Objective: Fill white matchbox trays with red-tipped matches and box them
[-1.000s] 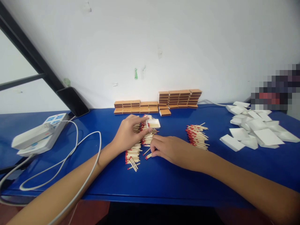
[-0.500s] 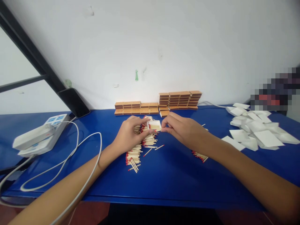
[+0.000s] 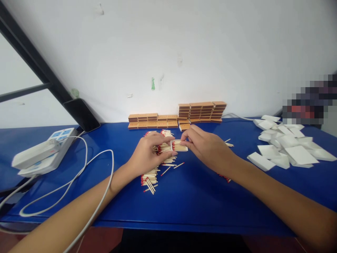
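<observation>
Both of my hands meet at a small white matchbox tray (image 3: 180, 146) filled with matches, held just above the blue table (image 3: 184, 200). My left hand (image 3: 147, 154) grips its left end with thumb and fingers. My right hand (image 3: 207, 147) pinches its right end. Under my left hand lies a long pile of red-tipped matches (image 3: 155, 165). A second match pile (image 3: 223, 175) is mostly hidden behind my right wrist. Two loose matches (image 3: 179, 165) lie just below the tray.
Stacks of brown matchboxes (image 3: 179, 116) line the wall at the back. Several empty white trays (image 3: 286, 146) are heaped at the right. At the left sit a white power strip (image 3: 44, 153), looping white cables (image 3: 79, 175) and a leaning black phone (image 3: 81, 114).
My right hand left the match pile near the front and rose to the tray. Both hands now hold the tray, which has shifted slightly right and down.
</observation>
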Available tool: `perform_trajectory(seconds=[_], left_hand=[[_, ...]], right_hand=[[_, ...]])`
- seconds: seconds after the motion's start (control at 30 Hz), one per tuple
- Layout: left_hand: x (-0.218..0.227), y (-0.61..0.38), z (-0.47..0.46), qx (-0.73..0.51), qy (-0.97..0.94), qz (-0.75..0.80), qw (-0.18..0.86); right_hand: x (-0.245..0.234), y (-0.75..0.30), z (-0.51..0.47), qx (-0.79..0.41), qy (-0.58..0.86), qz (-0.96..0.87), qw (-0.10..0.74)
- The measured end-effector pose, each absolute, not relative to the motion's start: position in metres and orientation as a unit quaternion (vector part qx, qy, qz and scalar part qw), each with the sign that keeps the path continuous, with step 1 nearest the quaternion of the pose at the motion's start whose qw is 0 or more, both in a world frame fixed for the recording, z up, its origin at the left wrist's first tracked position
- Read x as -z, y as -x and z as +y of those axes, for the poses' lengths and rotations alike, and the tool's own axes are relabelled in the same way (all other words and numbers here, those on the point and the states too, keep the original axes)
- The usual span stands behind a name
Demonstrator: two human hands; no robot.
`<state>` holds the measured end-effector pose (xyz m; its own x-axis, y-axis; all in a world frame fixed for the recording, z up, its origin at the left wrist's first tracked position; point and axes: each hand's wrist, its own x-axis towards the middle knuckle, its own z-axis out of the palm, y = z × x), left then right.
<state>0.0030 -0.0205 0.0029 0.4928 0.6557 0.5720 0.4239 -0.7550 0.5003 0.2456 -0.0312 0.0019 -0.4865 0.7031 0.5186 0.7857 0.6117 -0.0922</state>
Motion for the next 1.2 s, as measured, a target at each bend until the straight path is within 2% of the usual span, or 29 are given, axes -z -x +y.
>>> perform_trajectory(seconds=[0.73, 1.0, 1.2], left_hand=[[-0.002, -0.003, -0.020, -0.379, -0.856, 0.318, 0.150], [0.000, -0.002, -0.017, -0.400, -0.842, 0.343, 0.120], [0.000, 0.001, -0.013, -0.421, -0.818, 0.380, 0.096]], right_hand=[[-0.003, -0.242, -0.036, 0.049, 0.433, -0.861, 0.261], [-0.008, -0.240, -0.040, 0.015, 0.421, -0.854, 0.305], [-0.008, -0.245, -0.042, -0.123, 0.392, -0.896, 0.169]])
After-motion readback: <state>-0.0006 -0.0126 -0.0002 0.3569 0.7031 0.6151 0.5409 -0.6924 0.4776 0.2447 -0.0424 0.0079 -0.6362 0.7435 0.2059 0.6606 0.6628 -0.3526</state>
